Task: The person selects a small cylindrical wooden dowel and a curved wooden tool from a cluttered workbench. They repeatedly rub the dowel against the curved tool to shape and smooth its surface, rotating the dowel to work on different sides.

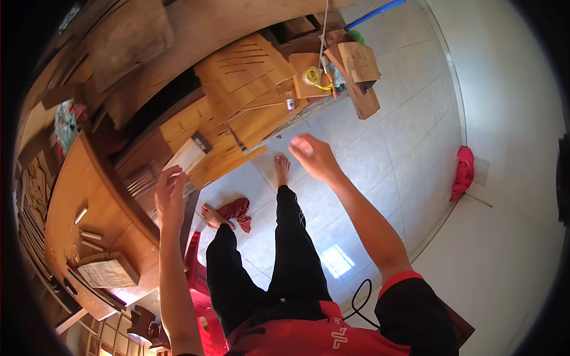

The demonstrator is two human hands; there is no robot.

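Loosely, the left hand [170, 199] spreads; blurred right hand [316, 158], can't tell; its swing could topple the far bottle [290, 105].

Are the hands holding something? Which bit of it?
Nothing: the left hand and the right hand both look empty, their fingers loosely curled.

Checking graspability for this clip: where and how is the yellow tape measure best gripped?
Grip the tape measure by its rounded case, probably from above and the left: an orange-handled tool lies close on its right, while bare board shows on its left.
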